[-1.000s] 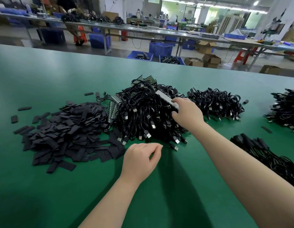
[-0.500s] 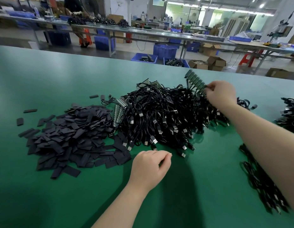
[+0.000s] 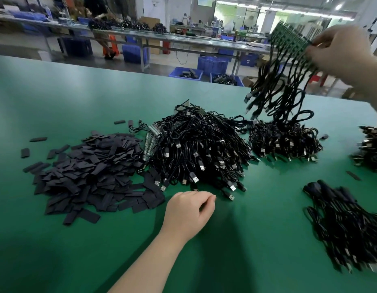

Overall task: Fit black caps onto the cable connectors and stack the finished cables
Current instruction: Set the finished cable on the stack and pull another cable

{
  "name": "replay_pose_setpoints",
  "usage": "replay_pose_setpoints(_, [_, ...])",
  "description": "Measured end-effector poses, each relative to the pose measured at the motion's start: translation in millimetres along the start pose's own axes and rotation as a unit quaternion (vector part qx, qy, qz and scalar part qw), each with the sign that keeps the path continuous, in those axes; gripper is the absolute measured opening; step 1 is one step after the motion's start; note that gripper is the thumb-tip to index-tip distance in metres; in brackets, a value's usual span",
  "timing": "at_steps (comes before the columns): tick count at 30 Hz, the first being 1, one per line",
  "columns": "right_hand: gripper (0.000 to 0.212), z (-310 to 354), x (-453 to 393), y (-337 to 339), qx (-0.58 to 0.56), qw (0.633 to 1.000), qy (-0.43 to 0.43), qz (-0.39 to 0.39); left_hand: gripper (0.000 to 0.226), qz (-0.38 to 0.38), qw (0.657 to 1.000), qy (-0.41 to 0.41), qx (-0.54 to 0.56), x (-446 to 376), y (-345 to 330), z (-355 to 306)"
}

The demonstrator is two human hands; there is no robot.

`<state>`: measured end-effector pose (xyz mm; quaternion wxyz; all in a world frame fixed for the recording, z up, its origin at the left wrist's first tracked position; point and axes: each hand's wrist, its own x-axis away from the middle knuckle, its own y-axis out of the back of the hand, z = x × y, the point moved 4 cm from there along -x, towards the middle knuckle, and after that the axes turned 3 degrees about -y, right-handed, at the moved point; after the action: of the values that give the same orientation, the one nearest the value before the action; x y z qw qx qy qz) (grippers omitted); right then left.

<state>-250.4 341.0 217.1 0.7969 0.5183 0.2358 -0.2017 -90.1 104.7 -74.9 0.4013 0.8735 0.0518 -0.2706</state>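
My right hand point(image 3: 339, 51) is raised high at the upper right and pinches a green strip of connector boards point(image 3: 289, 39). A bundle of black cables point(image 3: 280, 89) hangs from the strip, its lower loops still touching a smaller cable heap point(image 3: 284, 142). The big heap of black USB cables point(image 3: 196, 149) lies mid-table. A wide pile of flat black caps point(image 3: 88, 172) lies to its left. My left hand point(image 3: 187, 212) rests on the green table point(image 3: 56, 98) just in front of the big heap, fingers loosely curled, nothing visibly held.
A stack of finished cables point(image 3: 348, 227) lies at the right front, and another cable heap point(image 3: 371, 149) sits at the right edge. Loose caps point(image 3: 25, 153) are scattered at the far left. Benches and blue crates point(image 3: 212, 64) stand beyond the table.
My right hand took a connector strip from the top of the big heap and lifted it up and to the right, pulling its cables off the table. The left hand stayed put.
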Motion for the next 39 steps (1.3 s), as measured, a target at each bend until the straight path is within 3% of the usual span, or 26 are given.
replay_pose_setpoints(7, [0.009, 22, 57, 4, 0.011, 0.973, 0.108, 0.202, 0.027, -0.069, 0.987, 0.084, 0.116, 3, 8, 12])
replay_pose_setpoints(10, [0.018, 18, 94, 3, -0.082, 0.944, 0.065, 0.313, 0.04, -0.104, 0.976, 0.108, 0.157, 3, 10, 19])
replay_pose_setpoints(13, [0.031, 11, 134, -8, -0.131, 0.902, 0.04, 0.409, 0.033, -0.121, 0.958, 0.132, 0.226, 2, 12, 23])
replay_pose_setpoints(17, [0.021, 1, 180, -43, -0.181, 0.853, 0.0, 0.49, 0.034, -0.118, 0.929, 0.175, 0.304, 5, 14, 30])
replay_pose_setpoints(19, [0.012, -5, 195, -58, -0.194, 0.842, -0.021, 0.504, 0.03, -0.1, 0.921, 0.189, 0.324, 7, 15, 29])
replay_pose_setpoints(23, [0.013, -14, 207, -80, -0.241, 0.837, -0.084, 0.484, 0.032, -0.014, 0.876, 0.219, 0.429, 5, 7, 21])
replay_pose_setpoints(26, [0.016, -15, 211, -97, -0.293, 0.837, -0.147, 0.439, 0.012, 0.044, 0.898, 0.201, 0.39, 7, 4, 14])
replay_pose_setpoints(30, [0.022, -21, 225, -119, -0.356, 0.824, -0.232, 0.374, 0.023, 0.07, 0.908, 0.196, 0.364, 10, 4, 15])
replay_pose_setpoints(34, [0.021, -34, 242, -135, -0.4, 0.778, -0.309, 0.374, 0.02, 0.102, 0.908, 0.205, 0.35, 12, 1, 16])
replay_pose_setpoints(37, [0.017, -44, 255, -140, -0.39, 0.76, -0.33, 0.402, 0.044, 0.123, 0.91, 0.203, 0.339, 10, 1, 13])
replay_pose_setpoints(39, [0.014, -48, 262, -143, -0.401, 0.743, -0.345, 0.41, 0.069, 0.088, 0.921, 0.212, 0.316, 8, 4, 14])
